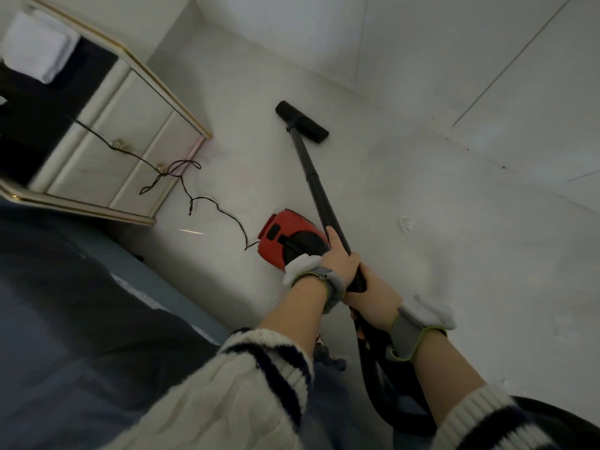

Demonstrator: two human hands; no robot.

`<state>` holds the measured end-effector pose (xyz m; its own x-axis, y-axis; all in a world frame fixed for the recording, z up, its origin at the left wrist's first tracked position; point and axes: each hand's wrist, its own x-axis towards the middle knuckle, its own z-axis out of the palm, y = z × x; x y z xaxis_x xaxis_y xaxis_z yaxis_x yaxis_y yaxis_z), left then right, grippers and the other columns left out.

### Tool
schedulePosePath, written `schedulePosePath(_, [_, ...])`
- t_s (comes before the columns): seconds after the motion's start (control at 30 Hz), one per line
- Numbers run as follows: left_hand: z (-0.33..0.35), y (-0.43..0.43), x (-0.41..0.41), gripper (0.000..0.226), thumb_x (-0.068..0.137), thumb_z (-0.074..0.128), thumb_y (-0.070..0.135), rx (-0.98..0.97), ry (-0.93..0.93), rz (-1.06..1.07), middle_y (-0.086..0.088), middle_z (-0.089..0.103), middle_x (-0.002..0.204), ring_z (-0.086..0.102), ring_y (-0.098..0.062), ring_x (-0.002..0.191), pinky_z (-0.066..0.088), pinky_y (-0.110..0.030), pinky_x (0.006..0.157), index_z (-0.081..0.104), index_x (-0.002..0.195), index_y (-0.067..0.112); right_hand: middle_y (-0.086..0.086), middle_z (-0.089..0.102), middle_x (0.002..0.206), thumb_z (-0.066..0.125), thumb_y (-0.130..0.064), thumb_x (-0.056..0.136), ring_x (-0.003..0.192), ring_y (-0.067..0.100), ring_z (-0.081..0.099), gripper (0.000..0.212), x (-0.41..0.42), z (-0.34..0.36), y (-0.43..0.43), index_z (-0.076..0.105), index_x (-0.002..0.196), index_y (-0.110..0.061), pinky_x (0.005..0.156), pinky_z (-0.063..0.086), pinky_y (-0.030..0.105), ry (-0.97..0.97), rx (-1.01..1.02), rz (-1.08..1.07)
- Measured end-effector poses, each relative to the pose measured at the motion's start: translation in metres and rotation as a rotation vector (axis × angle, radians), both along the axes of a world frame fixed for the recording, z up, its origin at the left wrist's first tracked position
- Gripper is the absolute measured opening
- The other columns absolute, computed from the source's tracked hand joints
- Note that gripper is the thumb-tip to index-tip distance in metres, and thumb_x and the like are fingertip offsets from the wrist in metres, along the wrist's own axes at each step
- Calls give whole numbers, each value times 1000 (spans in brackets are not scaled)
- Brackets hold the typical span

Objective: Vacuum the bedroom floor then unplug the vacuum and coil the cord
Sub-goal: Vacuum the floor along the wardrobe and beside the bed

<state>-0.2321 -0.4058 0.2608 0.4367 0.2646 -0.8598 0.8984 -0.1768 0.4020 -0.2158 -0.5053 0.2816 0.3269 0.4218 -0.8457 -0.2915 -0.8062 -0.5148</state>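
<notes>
A red and black canister vacuum (285, 237) sits on the pale floor (438, 222). Its long black wand (315, 183) runs from my hands up to the black floor head (302, 122), which lies flat on the floor near the wall. My left hand (341, 258) grips the wand higher up; my right hand (373, 295) grips the handle just below it. The black hose (376, 381) loops down under my right forearm. A thin black cord (224, 211) trails from the vacuum's rear across the floor and up over the nightstand.
A cream nightstand (130, 147) with gold trim and drawers stands at the left, a white folded cloth (35, 47) on its dark top. A bed with dark blue bedding (81, 303) fills the lower left. White walls (487, 60) border the floor at the top.
</notes>
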Motion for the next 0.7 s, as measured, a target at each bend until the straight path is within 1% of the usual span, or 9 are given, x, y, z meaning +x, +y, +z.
schedulePosePath(0.13, [0,31,-27,75,101,33,28,-6,2,61,-2,50,68,45,-14,54,34,-23,46,-25,147,16,2,54,74,55,-9,88,61,24,56,74,-23,-6,33,16,149,-25,55,54,39,-12,3,79])
schedulePosePath(0.27, [-2,60,-58,76,100,34,30,-7,21,117,-18,62,100,47,-15,56,37,-26,51,-25,147,16,6,57,74,54,-10,89,60,24,54,77,-47,-9,63,10,151,-26,52,52,36,3,0,147])
schedulePosePath(0.33, [-2,69,-74,77,100,33,32,-12,38,147,-20,61,111,48,-16,60,41,-29,62,-26,147,17,10,59,83,53,-14,90,66,27,55,78,-58,-6,74,7,152,-26,61,54,43,-14,-10,247])
schedulePosePath(0.4, [0,71,-81,76,100,33,32,-26,50,183,-21,59,120,49,-19,65,41,-31,70,-26,146,18,14,61,97,53,-15,91,69,25,54,77,-61,-4,76,7,152,-24,61,52,38,-32,-13,305])
schedulePosePath(0.47, [3,67,-91,77,100,33,32,-20,42,227,-21,58,124,52,-23,73,41,-32,73,-26,147,18,18,60,116,53,-14,90,75,23,52,77,-66,-4,74,7,152,-22,66,51,34,-41,1,353])
schedulePosePath(0.5, [4,63,-95,77,100,34,32,-25,40,248,-21,57,125,52,-24,78,41,-32,74,-26,147,18,18,59,119,53,-14,90,76,22,51,78,-69,-4,71,7,152,-22,68,51,34,-45,6,368])
schedulePosePath(0.53, [6,57,-98,77,99,34,32,-29,35,270,-21,57,126,52,-25,81,41,-32,75,-26,146,19,14,58,114,53,-13,90,71,20,50,78,-70,-4,65,7,152,-21,65,50,30,-46,11,389])
schedulePosePath(0.6, [6,47,-101,78,99,34,31,-34,38,287,-20,58,123,53,-26,82,43,-31,75,-26,146,19,0,49,99,55,-14,89,61,6,43,80,-73,-7,54,7,152,-22,50,46,15,-21,11,389])
schedulePosePath(0.7, [11,19,-103,78,100,34,31,-43,30,343,-18,60,103,53,-24,68,43,-30,67,-26,147,18,-15,38,75,56,-13,88,58,0,39,78,-71,-3,28,11,152,-22,37,41,8,-14,14,404])
